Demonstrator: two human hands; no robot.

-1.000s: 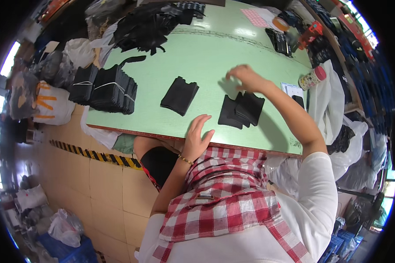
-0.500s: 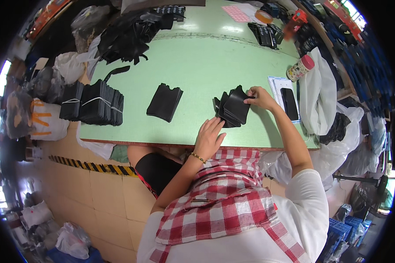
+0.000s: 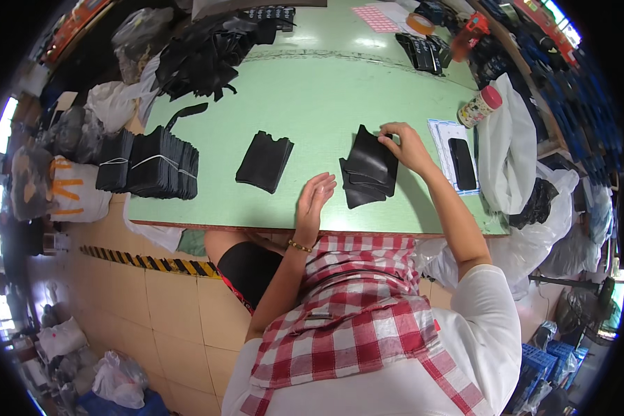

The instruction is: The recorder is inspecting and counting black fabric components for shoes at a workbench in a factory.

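- At a pale green bench (image 3: 305,104), a worker's right hand (image 3: 406,148) closes thumb and fingers on the upper right corner of a loose pile (image 3: 369,173) of flat black pieces; how many are pinched cannot be told.
- The left hand (image 3: 315,202), open and holding nothing, is just left of the loose pile; whether it touches the bench is unclear.
- Farther left of the loose pile lies a neater black stack (image 3: 264,162) and, well beyond it, white-banded bundles (image 3: 158,166).
- To the loose pile's right, past the right hand, a dark phone (image 3: 462,164) lies on papers (image 3: 440,130).
- The apparent risk: the pieces sit askew with no left-hand fingers steadying them, so a one-sided pull could fan them wider; a slack pinch could let the glossy top piece slip.
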